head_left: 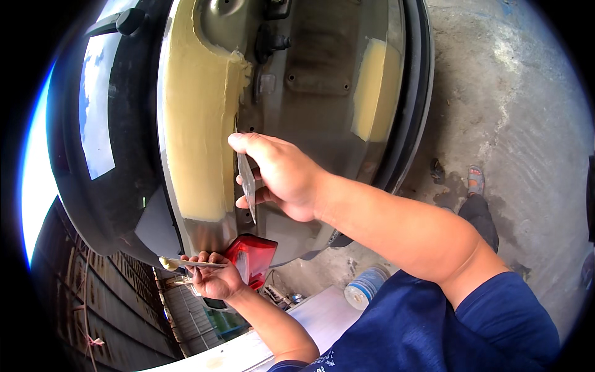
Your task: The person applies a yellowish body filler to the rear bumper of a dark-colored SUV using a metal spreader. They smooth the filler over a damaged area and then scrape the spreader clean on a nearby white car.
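In my right hand (288, 177) is a thin grey metal putty spreader (247, 180), pinched between thumb and fingers. Its blade stands at the edge of a broad yellow coat of filler putty (201, 124) on a car's body panel. Lower left, my left hand (217, 279) grips a flat, thin plate (198, 264) seen edge-on, with a lump of yellow putty (167, 263) at its far end. Beside that hand is a red tail light (253, 254). A second yellow putty patch (376, 90) covers the panel farther right.
The car's dark rear window (133, 124) with a wiper (127, 22) lies left of the putty. A black bumper strip (416, 87) edges the car on the right, above concrete floor (514, 124). A bucket (365, 288) stands near my body. My sandalled foot (476, 180) is at right.
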Motion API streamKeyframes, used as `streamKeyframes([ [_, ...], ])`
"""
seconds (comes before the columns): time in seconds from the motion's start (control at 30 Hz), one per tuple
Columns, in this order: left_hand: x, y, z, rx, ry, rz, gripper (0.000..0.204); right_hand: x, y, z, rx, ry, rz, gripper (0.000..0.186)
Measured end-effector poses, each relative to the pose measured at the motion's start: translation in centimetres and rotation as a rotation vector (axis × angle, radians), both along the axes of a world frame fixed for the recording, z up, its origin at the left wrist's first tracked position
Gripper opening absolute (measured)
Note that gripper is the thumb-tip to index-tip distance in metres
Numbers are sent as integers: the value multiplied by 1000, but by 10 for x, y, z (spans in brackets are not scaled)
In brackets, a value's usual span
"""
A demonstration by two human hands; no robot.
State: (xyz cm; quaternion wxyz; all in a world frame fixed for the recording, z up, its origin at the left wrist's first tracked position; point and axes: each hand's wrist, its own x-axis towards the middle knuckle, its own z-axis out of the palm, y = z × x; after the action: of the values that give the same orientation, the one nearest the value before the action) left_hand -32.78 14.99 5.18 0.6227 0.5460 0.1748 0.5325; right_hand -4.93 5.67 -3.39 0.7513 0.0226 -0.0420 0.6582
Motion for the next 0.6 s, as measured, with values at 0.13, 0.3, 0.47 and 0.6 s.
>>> streamKeyframes([
  [0.13, 0, 1, -1, 16, -7, 10, 42, -11, 3, -4, 19, -69, -61, 35],
  [0.3, -1, 3, 0, 18, 12, -34, 42, -9, 3, -36, -7, 11, 6, 34],
  [0.47, 0, 2, 0, 8, 0, -42, 42, 7, 5, -27, -12, 51, -37, 35],
  [0.6, -3, 1, -1, 18, 12, -43, 43, 9, 1, -3, -1, -49, -94, 35],
])
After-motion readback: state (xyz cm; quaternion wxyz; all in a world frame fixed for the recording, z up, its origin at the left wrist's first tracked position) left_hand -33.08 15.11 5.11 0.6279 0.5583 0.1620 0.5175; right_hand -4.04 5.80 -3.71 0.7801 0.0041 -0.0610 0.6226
